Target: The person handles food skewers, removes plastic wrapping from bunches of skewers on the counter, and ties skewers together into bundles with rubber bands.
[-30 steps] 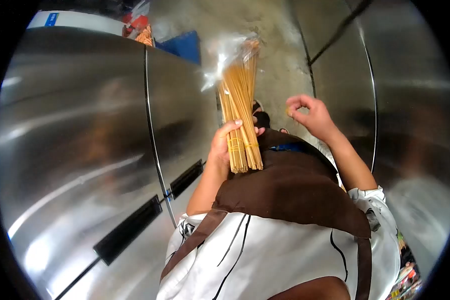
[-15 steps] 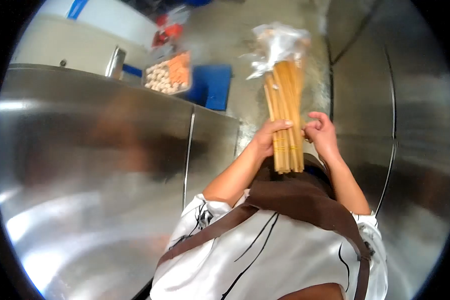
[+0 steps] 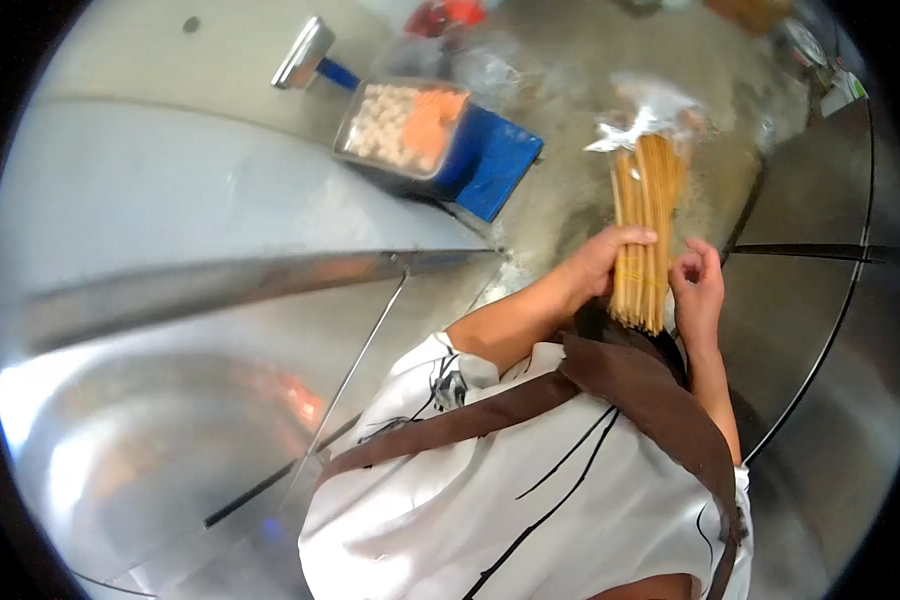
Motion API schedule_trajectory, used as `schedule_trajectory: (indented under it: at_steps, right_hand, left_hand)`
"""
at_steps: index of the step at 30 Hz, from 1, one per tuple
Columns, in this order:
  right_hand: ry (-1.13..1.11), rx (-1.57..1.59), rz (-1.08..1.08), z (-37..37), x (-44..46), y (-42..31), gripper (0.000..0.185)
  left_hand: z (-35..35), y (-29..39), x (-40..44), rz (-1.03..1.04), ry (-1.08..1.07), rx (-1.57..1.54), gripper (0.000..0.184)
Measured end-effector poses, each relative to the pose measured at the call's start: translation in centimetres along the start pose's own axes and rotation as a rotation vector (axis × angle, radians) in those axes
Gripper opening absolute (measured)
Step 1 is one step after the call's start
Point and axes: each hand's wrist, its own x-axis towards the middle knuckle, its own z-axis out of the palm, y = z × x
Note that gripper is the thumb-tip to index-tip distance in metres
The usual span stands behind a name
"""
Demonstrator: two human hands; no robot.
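A bundle of thin wooden chopsticks (image 3: 650,200) stands out in front of the brown apron (image 3: 630,375). Yellow bands circle its near end, and a clear plastic bag (image 3: 650,115) covers the far end. My left hand (image 3: 610,255) is wrapped round the bundle from the left, thumb across the top. Beside the bundle's right edge is my right hand (image 3: 700,285), its fingers curled in and pressed together near the banded part. Whatever those fingertips hold, if anything, is too small to make out.
A clear tub (image 3: 395,130) of pale round pieces and orange pieces rests at the upper left on a blue piece of equipment (image 3: 500,165) with a metal-ended arm. A steel counter (image 3: 240,210) runs along the left. Steel cabinet doors (image 3: 805,300) line the right side.
The view has turned, so the tub now shows nearer and my hands farther right. My left hand keeps its grip on the chopsticks. The right hand's fingers have curled in more.
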Motion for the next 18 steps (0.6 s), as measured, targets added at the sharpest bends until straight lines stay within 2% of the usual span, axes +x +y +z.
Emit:
schedule_trajectory:
  at_steps: [2, 3, 5, 6, 8, 9, 11, 12, 13, 15, 16, 18]
  right_hand:
    - [-0.042, 0.055, -0.021, -0.9, 1.9, -0.2, 0.036]
    - [0.007, 0.031, -0.003, -3.1, 2.9, 0.4, 0.036]
    - [-0.114, 0.206, 0.125, -5.5, 2.9, 0.9, 0.038]
    - [-0.070, 0.193, 0.169, -7.0, 5.2, 0.9, 0.038]
    - [-0.135, 0.615, 0.277, -7.4, 4.2, 1.1, 0.038]
    - [-0.106, 0.621, 0.276, -7.0, 3.4, 0.7, 0.038]
    - [-0.061, 0.831, 0.268, -5.7, 1.6, 0.3, 0.038]
    - [-0.016, 0.748, 0.207, -4.5, 0.8, 0.4, 0.037]
    - [0.009, 0.768, 0.213, -5.9, 3.8, 1.0, 0.037]
    - [0.189, 0.354, 0.059, -4.8, 3.8, 1.6, 0.037]
    - [0.228, 0.361, 0.060, -4.1, 3.6, 1.6, 0.037]
    - [0.274, -0.031, 0.116, -3.1, 3.7, 0.6, 0.037]
  left_hand:
    - [-0.2, 1.0, 1.2, -0.005, -0.029, -0.024, 0.038]
    - [1.2, 0.3, 2.5, -0.007, -0.034, -0.061, 0.037]
    - [3.7, -0.9, 2.4, 0.040, 0.030, 0.003, 0.040]
    - [4.7, 0.4, 4.8, -0.020, 0.011, -0.003, 0.040]
    - [4.4, 0.3, 4.7, 0.092, -0.008, 0.053, 0.044]
    - [3.9, 0.4, 4.2, 0.072, -0.025, 0.065, 0.044]
    - [2.5, 0.2, 3.0, 0.074, -0.100, -0.045, 0.046]
    - [2.0, 0.2, 2.1, 0.041, -0.078, -0.029, 0.045]
    - [3.8, 1.0, 4.9, 0.017, -0.077, -0.008, 0.045]
    - [3.7, 1.4, 5.1, 0.022, -0.104, -0.020, 0.043]
    - [3.1, 1.3, 5.4, 0.025, -0.120, -0.029, 0.042]
    - [2.1, 2.1, 6.9, -0.019, -0.168, 0.002, 0.043]
